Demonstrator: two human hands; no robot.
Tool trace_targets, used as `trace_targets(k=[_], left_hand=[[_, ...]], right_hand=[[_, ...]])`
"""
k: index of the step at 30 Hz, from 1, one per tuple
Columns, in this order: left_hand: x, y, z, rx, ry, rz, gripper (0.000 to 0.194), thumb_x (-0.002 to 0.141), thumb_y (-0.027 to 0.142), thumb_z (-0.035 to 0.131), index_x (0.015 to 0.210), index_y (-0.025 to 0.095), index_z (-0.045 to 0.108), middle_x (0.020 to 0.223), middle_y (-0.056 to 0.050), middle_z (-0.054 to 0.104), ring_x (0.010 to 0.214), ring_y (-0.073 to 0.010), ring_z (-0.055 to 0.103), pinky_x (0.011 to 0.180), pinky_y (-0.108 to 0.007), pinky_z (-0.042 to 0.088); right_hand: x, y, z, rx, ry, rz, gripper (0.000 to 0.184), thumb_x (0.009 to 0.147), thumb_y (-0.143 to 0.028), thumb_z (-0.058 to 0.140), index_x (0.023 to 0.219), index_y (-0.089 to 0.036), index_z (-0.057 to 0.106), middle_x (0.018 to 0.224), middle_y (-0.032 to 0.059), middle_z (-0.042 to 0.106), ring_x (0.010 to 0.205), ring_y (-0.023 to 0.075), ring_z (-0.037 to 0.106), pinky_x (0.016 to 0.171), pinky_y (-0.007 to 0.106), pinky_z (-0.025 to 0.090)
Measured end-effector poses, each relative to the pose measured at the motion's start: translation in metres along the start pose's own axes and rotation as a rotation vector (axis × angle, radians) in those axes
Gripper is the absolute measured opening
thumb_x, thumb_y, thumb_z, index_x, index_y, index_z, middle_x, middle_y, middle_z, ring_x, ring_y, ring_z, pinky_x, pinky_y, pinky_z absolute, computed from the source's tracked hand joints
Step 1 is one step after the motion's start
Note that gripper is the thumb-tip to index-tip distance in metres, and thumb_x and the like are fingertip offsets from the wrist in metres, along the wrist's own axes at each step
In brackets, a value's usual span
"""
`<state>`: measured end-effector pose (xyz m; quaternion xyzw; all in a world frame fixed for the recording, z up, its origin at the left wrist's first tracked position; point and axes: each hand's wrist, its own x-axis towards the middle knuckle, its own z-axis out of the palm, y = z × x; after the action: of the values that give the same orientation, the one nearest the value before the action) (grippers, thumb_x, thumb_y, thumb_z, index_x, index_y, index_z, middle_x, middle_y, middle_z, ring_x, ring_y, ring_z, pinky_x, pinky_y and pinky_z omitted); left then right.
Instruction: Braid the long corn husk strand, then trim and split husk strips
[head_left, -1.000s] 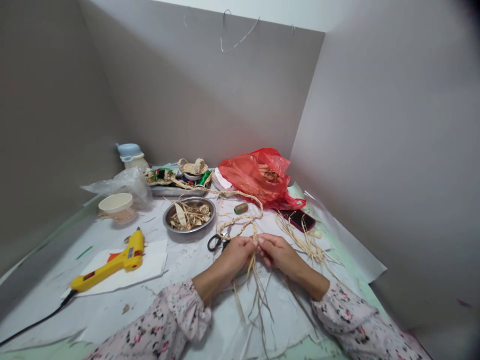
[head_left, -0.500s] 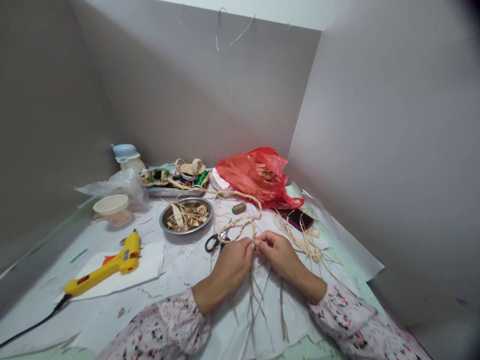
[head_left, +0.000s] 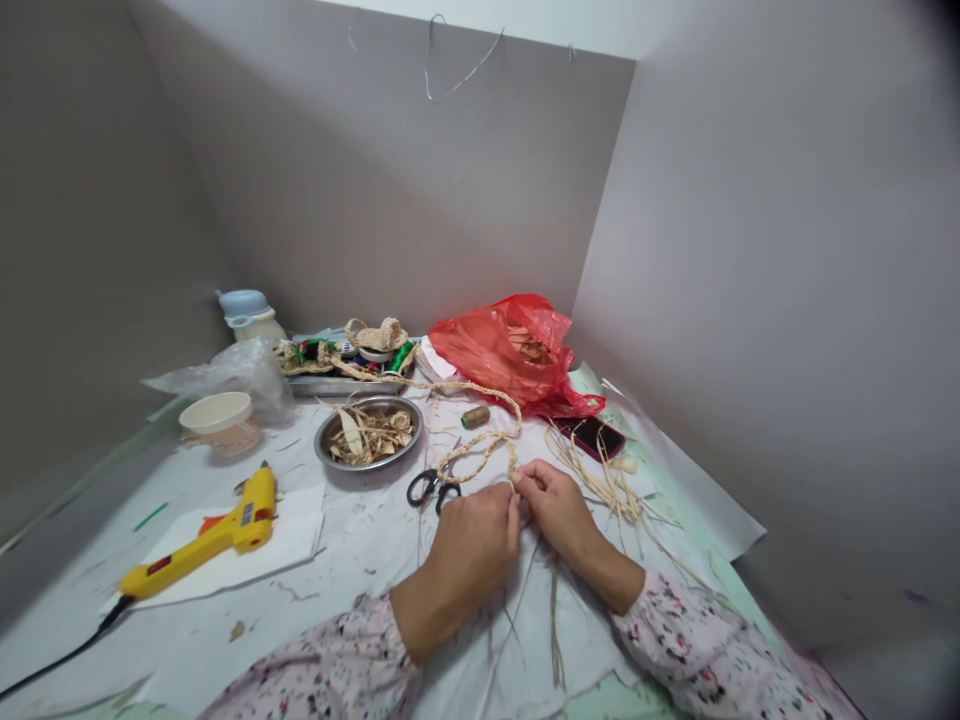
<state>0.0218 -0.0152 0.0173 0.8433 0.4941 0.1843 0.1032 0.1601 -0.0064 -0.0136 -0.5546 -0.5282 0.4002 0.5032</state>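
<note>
A long braid of pale straw [head_left: 480, 462] curls across the table, and its near end runs into my two hands. My right hand [head_left: 556, 505] pinches the braid near its end between thumb and fingers. My left hand [head_left: 472, 535] is closed just below and left of it, around straw strands, its fingertips partly hidden. Loose straw strands [head_left: 556, 620] hang down below the hands onto the white sheet. Black-handled scissors [head_left: 426, 487] lie just left of the braid's loop. Behind the loop lies a small spool of brownish-green thread [head_left: 475, 417].
Left lies a yellow glue gun [head_left: 206, 540] on white paper, with a paper cup [head_left: 217, 420] behind. A metal bowl [head_left: 322, 458] holds straw scraps. At the back are a tray [head_left: 330, 385] and a red plastic bag [head_left: 487, 350]. Right are a phone [head_left: 596, 437] and loose straw [head_left: 611, 485].
My left hand has turned over and drawn slightly down, its knuckles now facing up. My right hand stays pinched at the braid. The view has shifted a little.
</note>
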Motion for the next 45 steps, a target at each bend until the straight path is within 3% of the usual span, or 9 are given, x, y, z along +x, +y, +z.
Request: trace_targets(k=[8, 14, 18, 22, 27, 30, 34, 40, 45], left_hand=[[-0.002, 0.006, -0.001, 0.122, -0.112, 0.037, 0.033, 0.093, 0.022, 0.033, 0.107, 0.013, 0.061, 0.093, -0.014, 0.071, 0.079, -0.0261, 0.068, 0.065, -0.033, 0.044], [-0.002, 0.006, 0.002, 0.088, -0.128, 0.078, 0.032, 0.092, 0.022, 0.034, 0.099, 0.015, 0.065, 0.087, -0.013, 0.072, 0.074, -0.026, 0.067, 0.062, -0.033, 0.043], [-0.003, 0.002, 0.0, -0.023, -0.058, 0.092, 0.031, 0.091, 0.028, 0.038, 0.082, 0.018, 0.066, 0.076, -0.008, 0.071, 0.066, -0.0211, 0.064, 0.059, -0.029, 0.037], [0.0, -0.003, -0.011, -0.245, 0.105, 0.01, 0.042, 0.094, 0.035, 0.034, 0.066, 0.018, 0.06, 0.058, -0.002, 0.06, 0.055, -0.0142, 0.054, 0.056, -0.026, 0.033], [0.006, -0.007, -0.016, -0.401, 0.252, -0.067, 0.025, 0.091, 0.03, 0.037, 0.09, 0.019, 0.06, 0.084, -0.004, 0.066, 0.078, -0.0172, 0.059, 0.071, -0.026, 0.04], [0.007, -0.009, -0.009, -0.419, 0.125, -0.016, 0.027, 0.092, 0.028, 0.033, 0.093, 0.019, 0.058, 0.09, -0.005, 0.065, 0.083, -0.0185, 0.058, 0.075, -0.028, 0.039], [0.01, -0.014, 0.0, -0.553, -0.072, -0.071, 0.034, 0.094, 0.035, 0.028, 0.08, 0.02, 0.056, 0.063, 0.0, 0.057, 0.063, -0.0171, 0.053, 0.062, -0.026, 0.036], [0.019, -0.025, 0.007, -0.699, -0.182, -0.098, 0.038, 0.086, 0.045, 0.037, 0.066, 0.019, 0.055, 0.058, 0.001, 0.05, 0.057, -0.0148, 0.044, 0.056, -0.025, 0.03], [0.022, -0.026, 0.005, -0.937, -0.307, -0.296, 0.037, 0.078, 0.052, 0.046, 0.061, 0.02, 0.051, 0.044, 0.008, 0.03, 0.041, -0.0098, 0.023, 0.045, -0.025, 0.018]], right_hand=[[0.0, -0.001, 0.004, 0.271, -0.012, 0.129, 0.028, 0.076, -0.044, 0.063, 0.078, -0.017, 0.057, 0.052, -0.0076, 0.046, 0.041, 0.0064, 0.032, 0.042, 0.021, 0.024], [-0.002, -0.009, 0.006, 0.426, -0.08, 0.205, 0.028, 0.073, -0.043, 0.065, 0.073, -0.017, 0.053, 0.047, -0.0094, 0.044, 0.036, 0.004, 0.024, 0.038, 0.02, 0.015], [0.001, -0.006, 0.004, 0.43, -0.077, 0.207, 0.027, 0.073, -0.042, 0.064, 0.073, -0.018, 0.05, 0.048, -0.0102, 0.043, 0.035, 0.0036, 0.025, 0.037, 0.02, 0.015], [0.005, -0.003, 0.0, 0.409, -0.065, 0.172, 0.028, 0.074, -0.043, 0.063, 0.076, -0.018, 0.051, 0.05, -0.0101, 0.043, 0.034, 0.0036, 0.025, 0.036, 0.02, 0.015], [0.004, -0.009, -0.002, 0.398, -0.125, 0.187, 0.032, 0.074, -0.047, 0.063, 0.08, -0.018, 0.051, 0.059, -0.0084, 0.05, 0.035, 0.0031, 0.024, 0.037, 0.021, 0.014], [0.001, -0.011, -0.001, 0.394, -0.161, 0.185, 0.031, 0.073, -0.046, 0.064, 0.078, -0.018, 0.051, 0.058, -0.0082, 0.048, 0.039, 0.0044, 0.028, 0.039, 0.02, 0.019], [0.001, -0.007, -0.001, 0.365, -0.194, 0.115, 0.026, 0.076, -0.042, 0.063, 0.073, -0.018, 0.054, 0.056, -0.0068, 0.048, 0.044, 0.0067, 0.036, 0.045, 0.02, 0.028], [0.004, 0.001, -0.006, 0.245, -0.274, 0.003, 0.015, 0.081, -0.033, 0.06, 0.08, -0.018, 0.058, 0.064, -0.0021, 0.062, 0.061, 0.0133, 0.057, 0.062, 0.025, 0.043], [0.005, 0.0, -0.01, 0.035, -0.221, -0.12, 0.021, 0.082, -0.036, 0.058, 0.085, -0.016, 0.065, 0.074, 0.0009, 0.067, 0.071, 0.0159, 0.061, 0.07, 0.027, 0.045]])
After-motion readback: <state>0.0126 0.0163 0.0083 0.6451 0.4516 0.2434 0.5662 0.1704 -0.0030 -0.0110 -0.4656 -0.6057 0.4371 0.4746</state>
